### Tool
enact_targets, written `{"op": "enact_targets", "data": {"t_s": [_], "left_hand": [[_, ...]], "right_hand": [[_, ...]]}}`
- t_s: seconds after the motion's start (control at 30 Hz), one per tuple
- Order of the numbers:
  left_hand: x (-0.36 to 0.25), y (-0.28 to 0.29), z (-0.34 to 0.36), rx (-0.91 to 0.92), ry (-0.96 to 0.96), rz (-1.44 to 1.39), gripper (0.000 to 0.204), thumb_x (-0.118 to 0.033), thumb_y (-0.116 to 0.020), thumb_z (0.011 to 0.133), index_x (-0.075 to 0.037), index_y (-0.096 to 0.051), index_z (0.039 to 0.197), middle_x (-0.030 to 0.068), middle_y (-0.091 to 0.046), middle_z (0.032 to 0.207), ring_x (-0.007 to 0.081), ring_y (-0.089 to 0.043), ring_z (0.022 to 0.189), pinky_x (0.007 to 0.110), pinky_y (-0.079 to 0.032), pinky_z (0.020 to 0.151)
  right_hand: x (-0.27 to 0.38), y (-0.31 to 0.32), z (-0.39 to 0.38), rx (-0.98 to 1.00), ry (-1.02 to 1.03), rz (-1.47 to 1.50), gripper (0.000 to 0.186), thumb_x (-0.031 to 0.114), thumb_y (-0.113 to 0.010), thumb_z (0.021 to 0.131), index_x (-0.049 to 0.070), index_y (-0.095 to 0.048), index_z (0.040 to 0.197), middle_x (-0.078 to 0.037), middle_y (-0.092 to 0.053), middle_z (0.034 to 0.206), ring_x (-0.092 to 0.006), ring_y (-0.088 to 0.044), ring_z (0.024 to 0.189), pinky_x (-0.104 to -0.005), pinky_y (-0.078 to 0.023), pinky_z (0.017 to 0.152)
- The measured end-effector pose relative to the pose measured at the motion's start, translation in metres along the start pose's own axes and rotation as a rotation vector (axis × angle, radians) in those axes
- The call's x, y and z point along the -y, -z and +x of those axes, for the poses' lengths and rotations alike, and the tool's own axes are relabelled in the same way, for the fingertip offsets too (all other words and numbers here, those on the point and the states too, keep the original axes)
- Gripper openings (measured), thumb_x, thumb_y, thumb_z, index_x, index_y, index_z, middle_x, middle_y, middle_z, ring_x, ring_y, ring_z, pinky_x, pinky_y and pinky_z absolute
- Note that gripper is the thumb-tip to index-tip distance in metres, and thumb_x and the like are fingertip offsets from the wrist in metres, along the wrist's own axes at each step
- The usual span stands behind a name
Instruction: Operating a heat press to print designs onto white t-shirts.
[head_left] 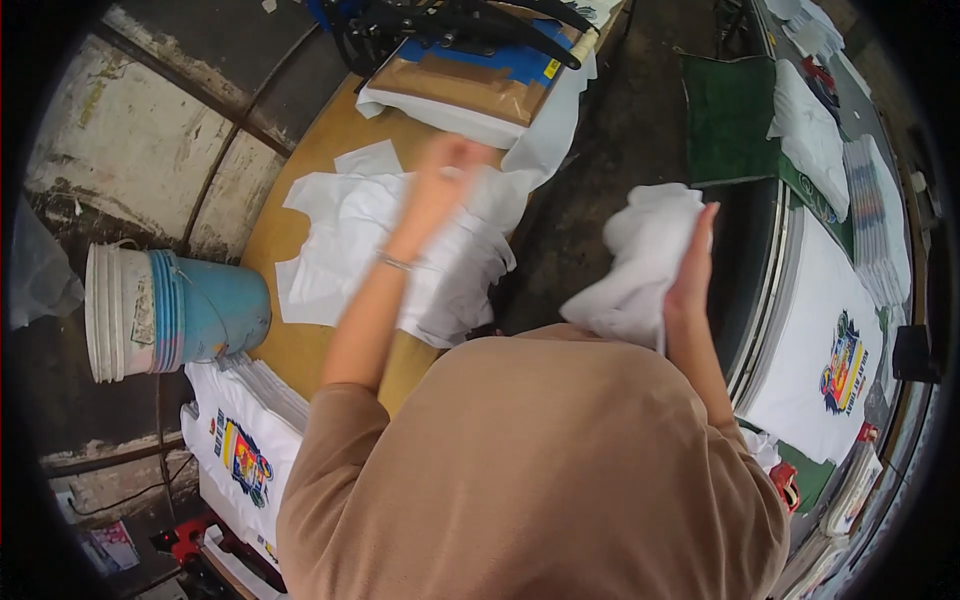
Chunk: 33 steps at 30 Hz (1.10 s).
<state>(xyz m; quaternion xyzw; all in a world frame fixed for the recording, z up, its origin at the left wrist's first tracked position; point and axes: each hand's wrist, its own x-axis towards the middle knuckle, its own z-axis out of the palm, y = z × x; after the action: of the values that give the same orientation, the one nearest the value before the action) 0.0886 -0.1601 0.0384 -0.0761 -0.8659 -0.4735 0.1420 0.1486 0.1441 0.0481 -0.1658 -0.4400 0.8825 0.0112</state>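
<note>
White cloth bundle (640,265) held up off the tables, bunched, gripped in right hand (692,265) with fingers closed along its far side. Left hand (440,180) blurred over pile of white shirts (340,245) on wooden table (300,345); finger spread cannot be told. Nearby: stacked buckets (170,310) at left, printed shirts (240,450) lower left, printed shirt on press platen (830,350) at right.

blue bucket (215,312), printed shirt stack (240,440), green mat (728,118)
</note>
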Motion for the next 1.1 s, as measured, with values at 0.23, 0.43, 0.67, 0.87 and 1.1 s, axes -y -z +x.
{"op": "enact_targets", "data": {"t_s": [0.23, 0.43, 0.67, 0.87, 1.1], "left_hand": [[-0.089, -0.121, -0.031, 0.218, -0.305, -0.383, 0.024, -0.027, -0.053, 0.093, -0.005, -0.05, 0.083, 0.0044, -0.049, 0.074, 0.0122, -0.048, 0.071, 0.03, -0.043, 0.057], [0.005, -0.068, -0.038, 0.202, 0.805, -1.417, 0.035, -0.029, -0.047, 0.095, -0.003, -0.049, 0.119, 0.0109, -0.056, 0.118, 0.0225, -0.055, 0.108, 0.038, -0.048, 0.092], [0.135, 0.166, -0.009, -0.281, 0.546, -0.09, 0.042, -0.037, -0.046, 0.096, 0.0, -0.054, 0.114, 0.0124, -0.059, 0.114, 0.0242, -0.055, 0.106, 0.036, -0.042, 0.092], [0.012, 0.021, -0.008, 0.089, 0.061, -0.601, 0.016, -0.02, -0.05, 0.095, -0.005, -0.057, 0.097, 0.0056, -0.059, 0.094, 0.0157, -0.057, 0.087, 0.029, -0.049, 0.073], [-0.11, -0.077, -0.025, 0.259, -0.273, -0.329, 0.015, -0.017, -0.052, 0.094, -0.002, -0.051, 0.09, -0.0001, -0.051, 0.08, 0.0094, -0.047, 0.074, 0.022, -0.041, 0.065]], "right_hand": [[-0.023, -0.031, -0.009, -0.076, 0.117, 0.025, 0.05, 0.053, -0.038, 0.094, 0.007, -0.057, 0.103, -0.004, -0.06, 0.099, -0.0135, -0.057, 0.094, -0.0266, -0.046, 0.082], [0.005, -0.009, -0.02, -0.083, 0.105, 0.191, 0.043, 0.048, -0.048, 0.092, 0.008, -0.058, 0.103, -0.003, -0.061, 0.098, -0.015, -0.059, 0.093, -0.0296, -0.046, 0.086], [0.047, 0.008, -0.024, 0.102, 0.046, 0.318, 0.039, 0.045, -0.05, 0.092, 0.008, -0.061, 0.1, -0.004, -0.064, 0.093, -0.0154, -0.062, 0.084, -0.0289, -0.049, 0.077], [-0.013, -0.036, -0.009, -0.06, 0.153, -0.085, 0.034, 0.049, -0.049, 0.092, 0.016, -0.049, 0.081, 0.007, -0.042, 0.074, -0.0051, -0.038, 0.07, -0.0203, -0.032, 0.065], [-0.028, -0.049, -0.016, 0.042, 0.053, 0.098, 0.041, 0.043, -0.036, 0.098, 0.007, -0.052, 0.09, 0.0, -0.052, 0.088, -0.0075, -0.046, 0.078, -0.0234, -0.04, 0.07]]}}
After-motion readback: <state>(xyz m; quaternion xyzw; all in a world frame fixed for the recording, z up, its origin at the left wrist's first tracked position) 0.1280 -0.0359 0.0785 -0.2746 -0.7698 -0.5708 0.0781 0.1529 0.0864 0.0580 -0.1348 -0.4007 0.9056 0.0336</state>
